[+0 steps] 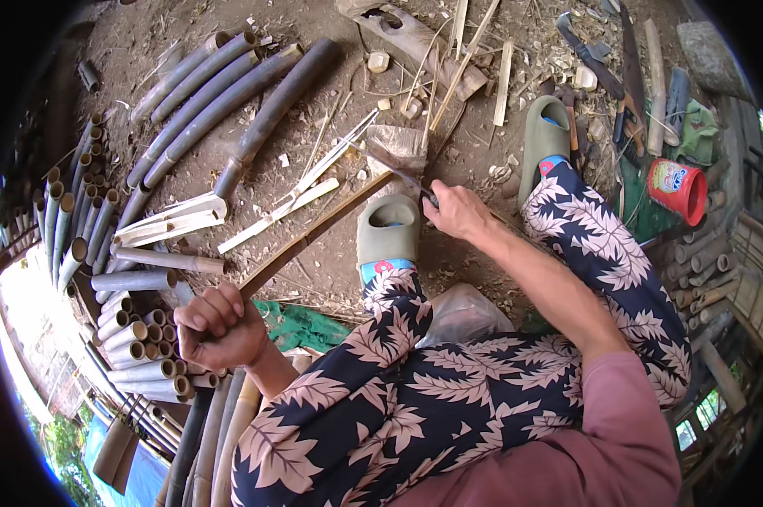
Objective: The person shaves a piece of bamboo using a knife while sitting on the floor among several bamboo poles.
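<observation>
My left hand (pixel 222 328) is closed around the near end of a long split bamboo strip (pixel 318 230). The strip slants up to the right, and its far end meets the near edge of a pale wooden block (pixel 398 142) on the dirt. In my right hand (pixel 459 213) is the handle of a knife (pixel 396 163). Its dark blade points up and left, over the block and close to the strip's far end. Whether blade and strip touch, I cannot tell. My left foot's green clog (pixel 388 232) stands just right of the strip.
Dark bamboo poles (pixel 276 110) and pale split pieces (pixel 174 221) lie to the left, beside stacked cut bamboo tubes (pixel 141 351). A hollowed log (pixel 415 42) lies ahead. At the right are a large cleaver-like blade (pixel 591 59), a saw (pixel 631 84) and a red tub (pixel 678 192).
</observation>
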Demonstrator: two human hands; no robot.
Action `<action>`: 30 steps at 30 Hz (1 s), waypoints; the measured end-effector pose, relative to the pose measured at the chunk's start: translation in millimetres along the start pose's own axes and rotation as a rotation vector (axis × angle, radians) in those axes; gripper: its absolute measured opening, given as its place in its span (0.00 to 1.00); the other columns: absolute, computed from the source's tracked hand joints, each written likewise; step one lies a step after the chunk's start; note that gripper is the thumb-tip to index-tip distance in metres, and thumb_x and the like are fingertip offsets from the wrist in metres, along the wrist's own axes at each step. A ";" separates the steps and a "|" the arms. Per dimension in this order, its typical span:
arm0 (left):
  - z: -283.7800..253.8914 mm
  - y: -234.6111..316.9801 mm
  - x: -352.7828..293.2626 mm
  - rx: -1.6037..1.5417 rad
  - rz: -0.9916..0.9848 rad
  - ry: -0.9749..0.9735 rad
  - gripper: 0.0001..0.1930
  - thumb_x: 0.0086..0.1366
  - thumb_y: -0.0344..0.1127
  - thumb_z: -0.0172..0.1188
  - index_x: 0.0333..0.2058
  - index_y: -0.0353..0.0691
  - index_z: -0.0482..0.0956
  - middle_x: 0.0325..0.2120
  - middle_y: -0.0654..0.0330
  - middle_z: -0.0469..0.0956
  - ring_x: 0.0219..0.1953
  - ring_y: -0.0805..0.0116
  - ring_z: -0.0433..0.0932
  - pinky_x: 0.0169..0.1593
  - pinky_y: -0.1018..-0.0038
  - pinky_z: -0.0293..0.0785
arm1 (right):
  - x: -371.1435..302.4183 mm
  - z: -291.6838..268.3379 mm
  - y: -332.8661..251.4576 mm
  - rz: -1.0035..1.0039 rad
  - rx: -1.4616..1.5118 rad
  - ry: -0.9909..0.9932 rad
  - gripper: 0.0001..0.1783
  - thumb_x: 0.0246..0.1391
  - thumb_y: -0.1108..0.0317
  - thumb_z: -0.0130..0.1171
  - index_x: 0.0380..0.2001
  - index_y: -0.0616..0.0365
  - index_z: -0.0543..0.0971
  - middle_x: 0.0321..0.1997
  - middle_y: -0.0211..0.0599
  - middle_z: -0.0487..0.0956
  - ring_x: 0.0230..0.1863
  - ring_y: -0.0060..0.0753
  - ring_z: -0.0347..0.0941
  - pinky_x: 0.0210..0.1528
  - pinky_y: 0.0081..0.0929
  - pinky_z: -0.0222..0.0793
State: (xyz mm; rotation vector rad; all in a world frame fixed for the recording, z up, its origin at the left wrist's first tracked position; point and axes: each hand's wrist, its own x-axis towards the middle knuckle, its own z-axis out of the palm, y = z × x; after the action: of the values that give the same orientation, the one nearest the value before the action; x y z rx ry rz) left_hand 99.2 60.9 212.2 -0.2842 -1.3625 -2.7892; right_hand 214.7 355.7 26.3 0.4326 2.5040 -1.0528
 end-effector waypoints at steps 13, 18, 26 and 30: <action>-69.8 -144.0 -2.9 1.645 -0.359 -0.854 0.29 0.58 0.28 0.60 0.59 0.46 0.66 0.58 0.50 0.67 0.61 0.53 0.66 0.66 0.59 0.61 | -36.7 -22.8 43.3 0.023 0.210 0.053 0.22 0.59 0.53 0.55 0.27 0.64 0.71 0.19 0.55 0.72 0.23 0.56 0.72 0.28 0.47 0.66; -70.0 -196.7 6.3 1.877 -0.079 -0.920 0.19 0.59 0.33 0.57 0.51 0.43 0.72 0.38 0.56 0.72 0.44 0.55 0.74 0.52 0.60 0.73 | -35.6 -32.8 17.9 0.025 0.264 -0.016 0.20 0.58 0.53 0.57 0.31 0.64 0.73 0.20 0.54 0.73 0.24 0.56 0.73 0.29 0.46 0.67; 62.0 -59.1 69.9 0.500 0.134 0.017 0.21 0.57 0.21 0.50 0.51 0.39 0.66 0.28 0.60 0.72 0.30 0.74 0.70 0.34 0.77 0.70 | -58.6 -58.5 -14.5 -0.091 0.290 0.244 0.21 0.59 0.53 0.54 0.40 0.63 0.73 0.26 0.52 0.77 0.28 0.57 0.75 0.34 0.44 0.70; 75.2 -45.0 43.9 0.225 0.175 -0.182 0.20 0.73 0.52 0.40 0.50 0.44 0.68 0.31 0.62 0.73 0.30 0.72 0.71 0.35 0.75 0.71 | -51.5 -66.4 -40.2 -0.122 0.315 0.220 0.23 0.60 0.54 0.53 0.46 0.64 0.71 0.34 0.56 0.78 0.34 0.58 0.77 0.36 0.43 0.71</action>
State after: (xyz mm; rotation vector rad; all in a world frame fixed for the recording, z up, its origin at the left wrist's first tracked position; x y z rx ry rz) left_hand 63.0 150.2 230.0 -0.6287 -1.5865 -2.4921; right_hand 227.6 370.6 117.4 0.5147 2.5850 -1.5337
